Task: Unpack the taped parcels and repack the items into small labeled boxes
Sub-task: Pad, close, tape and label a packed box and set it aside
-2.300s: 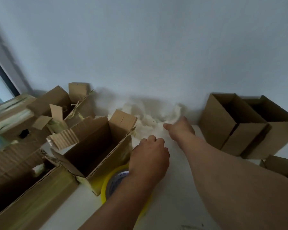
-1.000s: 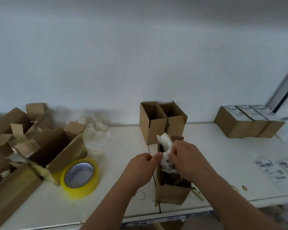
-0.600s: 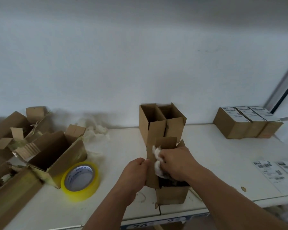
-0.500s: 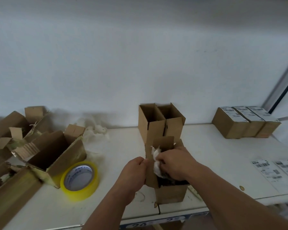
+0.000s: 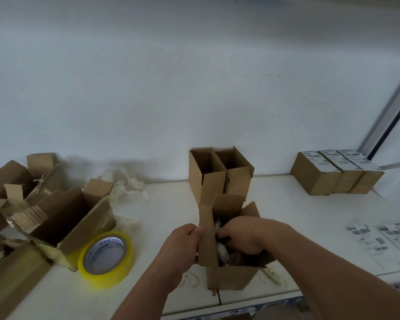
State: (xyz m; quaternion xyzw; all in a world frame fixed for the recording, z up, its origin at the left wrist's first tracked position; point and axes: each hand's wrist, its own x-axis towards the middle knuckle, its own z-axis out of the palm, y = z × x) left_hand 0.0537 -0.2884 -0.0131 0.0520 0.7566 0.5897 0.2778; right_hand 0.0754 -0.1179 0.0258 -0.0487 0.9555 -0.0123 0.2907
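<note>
- At far left of the white shelf (image 5: 171,204), against the wall: heap of torn-open cardboard parcels (image 5: 16,181), flaps up, tape shreds hanging off.
- Just right of heap: larger opened parcel (image 5: 65,225), on its side/tilted, mouth facing up and toward camera, yellowish tape residue on edges.
- Touching its front-right corner: roll of yellow packing tape (image 5: 106,259), leaning, white core w/ blue print.
- Behind parcel + tape, by the wall: loose white stuffing (image 5: 127,188) spread on shelf.
- Centre, back: two empty small boxes (image 5: 219,174), upright, side by side, touching, tops open.
- Centre, front, near shelf edge: small open box (image 5: 229,257), upright, flaps up; the item inside is dark/grey, mostly hidden – can't tell what it is.
- Left hand (image 5: 183,245) pinches the box's left flap, thumb and fingers curled on the cardboard edge.
- Right hand (image 5: 243,239) is down inside the box mouth, fingers curled over the contents; fingertips hidden, can't tell if it actually grips anything.
- Right, back: three closed labelled boxes (image 5: 335,172) in a row, touching, white labels on top.
- Far right, front: printed shipping labels (image 5: 381,239) lying flat on shelf, barcodes visible, text too blurred to read.
</note>
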